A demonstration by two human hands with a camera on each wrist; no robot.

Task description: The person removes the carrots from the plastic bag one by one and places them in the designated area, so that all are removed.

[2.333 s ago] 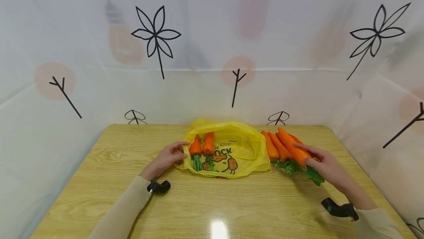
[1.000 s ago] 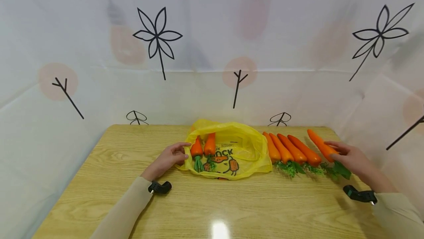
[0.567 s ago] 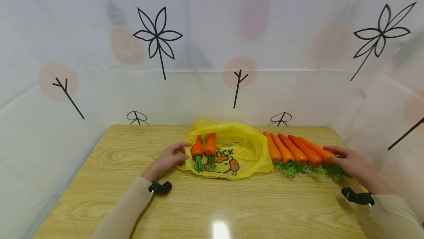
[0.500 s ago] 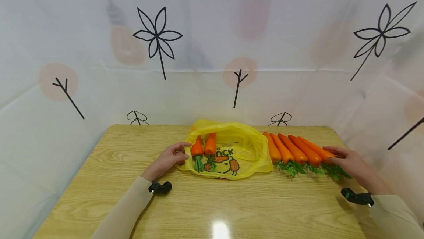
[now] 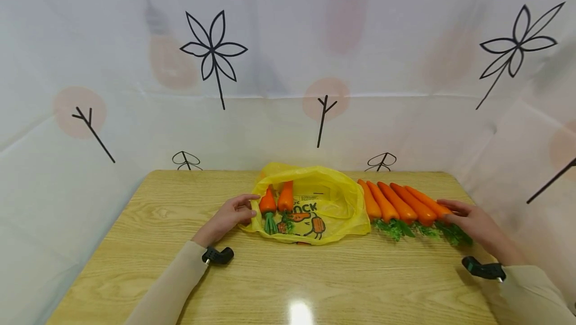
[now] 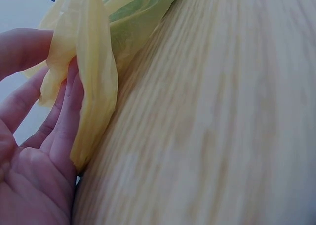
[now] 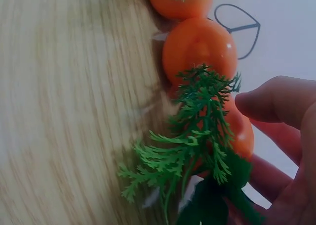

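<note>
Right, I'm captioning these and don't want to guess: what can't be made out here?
Head: upper end of the right bagged carrot, behind the rim of the yellow bag.
Head: the bag's small print, too small to read.
Left wrist: some fingertips of the left hand, behind bag plastic.
Right wrist: some fingertips of the right hand, behind held carrot and greens.

Yellow bag [image 5: 347,208] gapes beside carrot row [image 5: 397,202]

Thin and printed, the bag opens toward the near side, two orange carrots [image 5: 285,197] within at left. At right, five more slant side by side, tips far, leafy green tops near.
</note>
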